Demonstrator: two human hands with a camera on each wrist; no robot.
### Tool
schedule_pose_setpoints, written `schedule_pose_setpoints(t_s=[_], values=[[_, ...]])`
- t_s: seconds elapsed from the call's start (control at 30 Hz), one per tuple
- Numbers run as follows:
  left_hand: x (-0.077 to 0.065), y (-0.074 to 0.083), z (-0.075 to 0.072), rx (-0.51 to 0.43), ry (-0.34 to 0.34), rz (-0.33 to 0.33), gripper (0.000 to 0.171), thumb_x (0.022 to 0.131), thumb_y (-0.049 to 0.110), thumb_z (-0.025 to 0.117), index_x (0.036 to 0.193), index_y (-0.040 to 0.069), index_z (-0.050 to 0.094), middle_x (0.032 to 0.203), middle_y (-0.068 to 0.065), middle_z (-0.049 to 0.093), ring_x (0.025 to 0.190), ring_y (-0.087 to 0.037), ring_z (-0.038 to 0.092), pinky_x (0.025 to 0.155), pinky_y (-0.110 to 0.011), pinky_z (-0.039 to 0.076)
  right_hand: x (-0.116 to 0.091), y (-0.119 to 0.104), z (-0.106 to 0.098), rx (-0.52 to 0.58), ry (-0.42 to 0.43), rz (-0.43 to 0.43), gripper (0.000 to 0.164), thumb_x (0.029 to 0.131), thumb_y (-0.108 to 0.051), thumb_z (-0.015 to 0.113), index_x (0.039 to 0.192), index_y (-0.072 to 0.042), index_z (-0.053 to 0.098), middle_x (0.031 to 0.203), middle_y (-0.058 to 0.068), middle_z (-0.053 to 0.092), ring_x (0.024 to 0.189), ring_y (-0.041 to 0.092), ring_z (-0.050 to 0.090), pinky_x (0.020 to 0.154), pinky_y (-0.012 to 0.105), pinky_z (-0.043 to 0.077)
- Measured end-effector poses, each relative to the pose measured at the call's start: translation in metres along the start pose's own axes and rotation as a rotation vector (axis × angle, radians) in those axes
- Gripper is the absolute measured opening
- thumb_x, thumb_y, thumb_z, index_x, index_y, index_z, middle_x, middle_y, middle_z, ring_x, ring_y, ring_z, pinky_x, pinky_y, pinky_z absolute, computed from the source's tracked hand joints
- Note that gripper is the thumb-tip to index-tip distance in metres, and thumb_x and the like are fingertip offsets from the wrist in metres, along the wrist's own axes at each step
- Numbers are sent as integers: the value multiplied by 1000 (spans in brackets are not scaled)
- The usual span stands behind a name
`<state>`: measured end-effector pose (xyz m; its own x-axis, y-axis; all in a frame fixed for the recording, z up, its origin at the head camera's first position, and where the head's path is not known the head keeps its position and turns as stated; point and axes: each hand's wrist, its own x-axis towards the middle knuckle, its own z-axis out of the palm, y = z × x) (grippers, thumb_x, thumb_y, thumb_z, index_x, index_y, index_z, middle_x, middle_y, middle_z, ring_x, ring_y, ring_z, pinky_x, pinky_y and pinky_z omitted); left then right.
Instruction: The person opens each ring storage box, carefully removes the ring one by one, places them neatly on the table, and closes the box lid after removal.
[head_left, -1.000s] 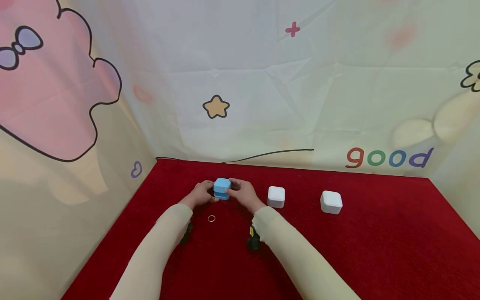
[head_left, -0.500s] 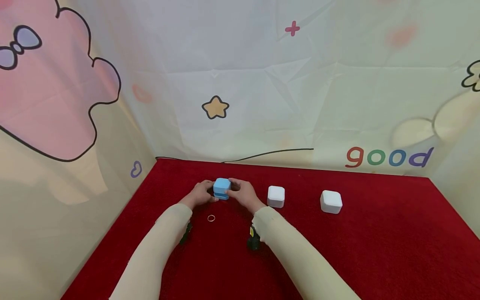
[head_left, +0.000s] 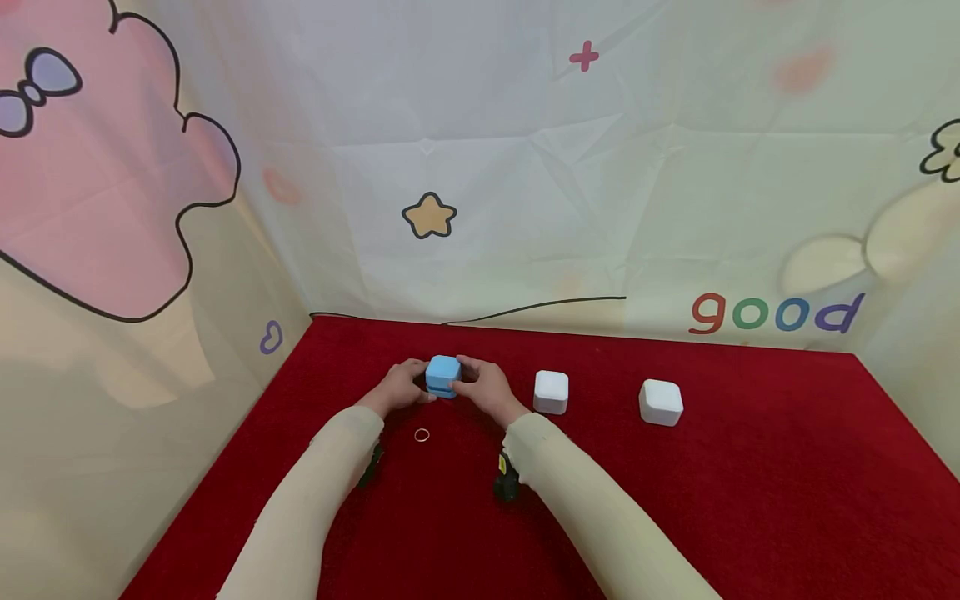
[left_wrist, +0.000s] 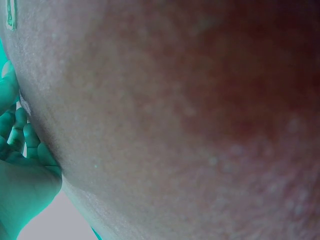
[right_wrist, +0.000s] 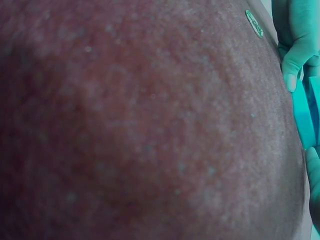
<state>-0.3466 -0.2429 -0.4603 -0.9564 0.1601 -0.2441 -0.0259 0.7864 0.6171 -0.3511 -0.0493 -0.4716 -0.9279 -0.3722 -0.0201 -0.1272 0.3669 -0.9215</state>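
At the far left part of the red-covered table, both hands hold a small light-blue box (head_left: 443, 372) with rounded corners. Its upper part, a lid, sits over a thin lower part (head_left: 441, 392), with a dark seam between them. My left hand (head_left: 397, 388) grips the box from the left, thumb low near the base. From the right, my right hand (head_left: 487, 390) pinches it with fingers behind and thumb in front. In the right wrist view the blue box (right_wrist: 304, 112) shows at the right edge between fingers. A thin ring (head_left: 422, 435) lies nearer me on the cloth.
Two white rounded boxes, a nearer one (head_left: 551, 392) and a farther one (head_left: 661, 402), stand to the right of my right hand. Red cloth (head_left: 750, 483) covers the table. A printed curtain (head_left: 495, 208) rises along its back and left edges.
The lid has come down onto the lower part of the blue box, so the gap between them has narrowed to a thin seam. Both hands keep nearly the same place.
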Motion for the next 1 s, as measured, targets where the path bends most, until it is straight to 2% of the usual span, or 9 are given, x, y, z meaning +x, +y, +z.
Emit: schedule_pose_setpoints(t_s=[0.47, 1.0], values=[[1, 1, 0, 26, 0, 12, 66, 95, 9, 70, 153, -4, 41, 155, -25, 43, 144, -43, 36, 121, -53, 37, -3, -3, 0, -19, -5, 4, 62, 97, -9, 69, 152, 3, 44, 152, 22, 54, 141, 37, 54, 117, 47, 44], [-2, 2, 0, 24, 5, 19, 67, 95, 10, 71, 153, -5, 41, 155, -25, 43, 145, -44, 36, 121, -54, 37, -3, 1, 2, -41, -2, -6, 60, 96, -9, 69, 151, 1, 47, 150, 22, 56, 139, 36, 56, 116, 48, 46]])
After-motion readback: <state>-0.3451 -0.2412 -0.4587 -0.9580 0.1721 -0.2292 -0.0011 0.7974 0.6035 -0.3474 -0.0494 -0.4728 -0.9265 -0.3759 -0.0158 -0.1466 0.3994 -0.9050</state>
